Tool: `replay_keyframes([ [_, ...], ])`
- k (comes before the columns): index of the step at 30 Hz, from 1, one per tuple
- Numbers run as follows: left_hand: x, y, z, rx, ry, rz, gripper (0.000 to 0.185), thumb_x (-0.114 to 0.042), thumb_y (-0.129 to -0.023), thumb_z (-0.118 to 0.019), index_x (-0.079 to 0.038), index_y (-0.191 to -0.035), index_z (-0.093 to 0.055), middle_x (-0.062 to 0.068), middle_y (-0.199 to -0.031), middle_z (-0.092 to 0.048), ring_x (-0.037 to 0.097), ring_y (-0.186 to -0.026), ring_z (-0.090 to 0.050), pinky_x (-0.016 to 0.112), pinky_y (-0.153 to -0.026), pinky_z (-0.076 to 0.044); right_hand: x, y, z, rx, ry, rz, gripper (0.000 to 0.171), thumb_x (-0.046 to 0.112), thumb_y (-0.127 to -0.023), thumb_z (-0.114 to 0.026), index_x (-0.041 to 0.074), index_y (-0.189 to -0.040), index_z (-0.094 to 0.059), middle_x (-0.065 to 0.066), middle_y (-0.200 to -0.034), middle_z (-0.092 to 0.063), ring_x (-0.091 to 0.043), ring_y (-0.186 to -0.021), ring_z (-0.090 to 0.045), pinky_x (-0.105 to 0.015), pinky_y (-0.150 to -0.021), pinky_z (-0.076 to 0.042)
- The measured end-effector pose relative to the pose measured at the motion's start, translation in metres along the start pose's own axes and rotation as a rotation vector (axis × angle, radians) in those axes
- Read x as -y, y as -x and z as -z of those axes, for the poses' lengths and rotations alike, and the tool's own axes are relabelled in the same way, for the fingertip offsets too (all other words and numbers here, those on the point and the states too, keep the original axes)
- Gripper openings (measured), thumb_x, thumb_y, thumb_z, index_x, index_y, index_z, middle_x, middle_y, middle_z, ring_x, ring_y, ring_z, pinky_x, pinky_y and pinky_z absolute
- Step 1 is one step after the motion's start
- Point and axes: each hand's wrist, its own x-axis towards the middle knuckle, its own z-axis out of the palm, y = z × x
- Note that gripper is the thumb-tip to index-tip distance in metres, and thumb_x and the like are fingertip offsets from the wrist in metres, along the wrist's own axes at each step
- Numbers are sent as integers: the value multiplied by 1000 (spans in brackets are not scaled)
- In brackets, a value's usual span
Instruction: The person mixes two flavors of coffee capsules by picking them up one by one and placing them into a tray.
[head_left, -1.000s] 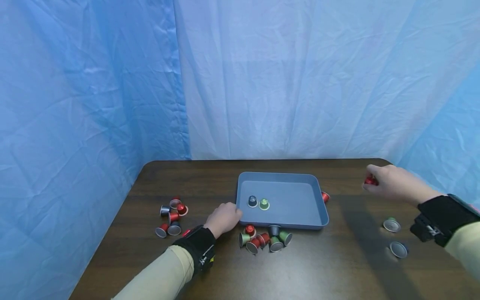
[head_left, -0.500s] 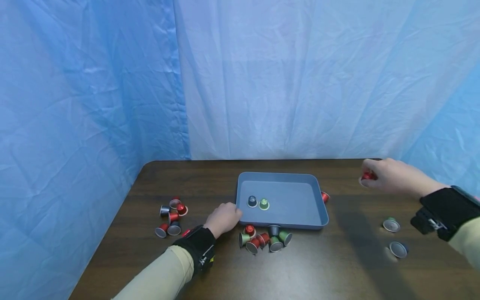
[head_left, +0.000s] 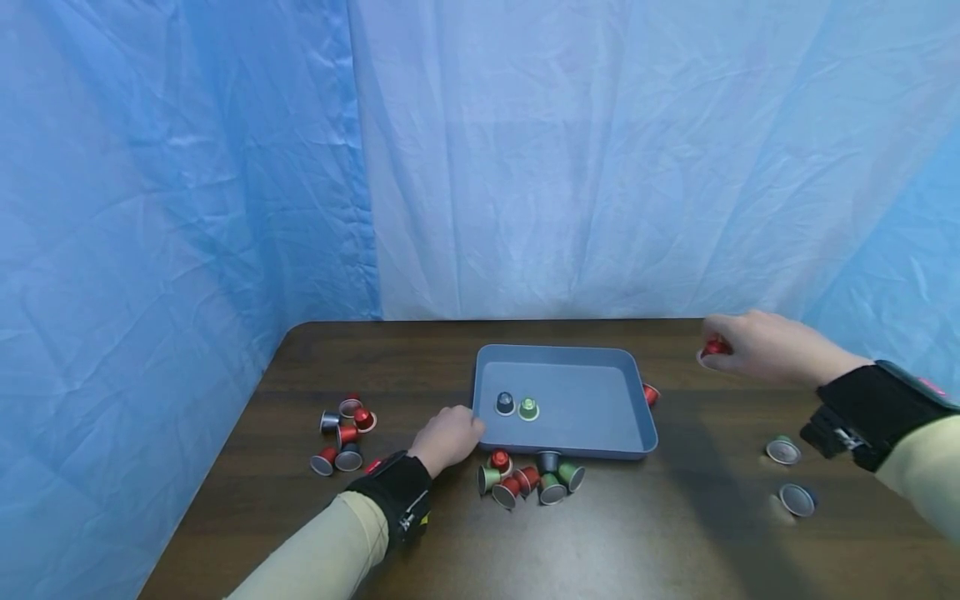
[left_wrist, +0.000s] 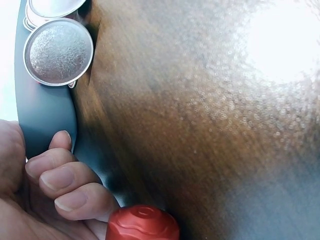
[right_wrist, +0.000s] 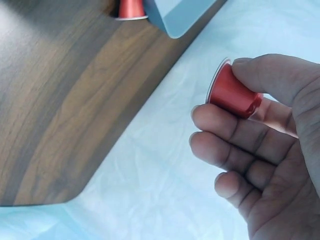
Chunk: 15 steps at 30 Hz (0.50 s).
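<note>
My right hand (head_left: 776, 343) is raised over the far right of the table and pinches a red coffee capsule (right_wrist: 232, 92) between thumb and fingers, its foil rim outward. My left hand (head_left: 447, 437) grips the front left corner of a blue-grey tray (head_left: 600, 400), fingers curled at its wall in the left wrist view. Inside the tray a dark blue capsule (head_left: 505, 403) and a green capsule (head_left: 528, 408) stand side by side, rims down. A red capsule (left_wrist: 143, 225) lies near the left hand's fingers.
Several mixed capsules (head_left: 528, 478) crowd the tray's front edge. Another cluster of red and dark capsules (head_left: 347, 435) lies at left. A red capsule (head_left: 650, 394) sits against the tray's right side. At right lie a green capsule (head_left: 783, 451) and a dark blue capsule (head_left: 797, 499). Blue curtains (head_left: 585, 167) hang behind.
My right hand has moved left and slightly away from me, toward the tray, with the red capsule pinched throughout. The left hand and the tray have stayed put.
</note>
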Motion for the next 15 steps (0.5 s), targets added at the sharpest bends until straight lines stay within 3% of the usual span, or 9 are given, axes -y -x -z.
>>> replay_keyframes([
  [11,2,-1,-2,-5,-4,9,28,-29,-103,-52,-6,-95,-66,9,-78,-56,24,-71,-57,35,-63,-43,21,-17,-4,22,-29,50,15,20,-95,-73,14,-93,-59,4,-71,-50,-12,-61,-44,-31,-57,-33],
  [15,2,-2,-3,-9,-3,9,28,-29,-103,-52,-7,-94,-66,9,-78,-56,24,-71,-57,35,-63,-43,31,-25,-7,42,-31,52,16,21,-94,-74,13,-94,-60,4,-73,-54,-13,-62,-47,-31,-57,-37],
])
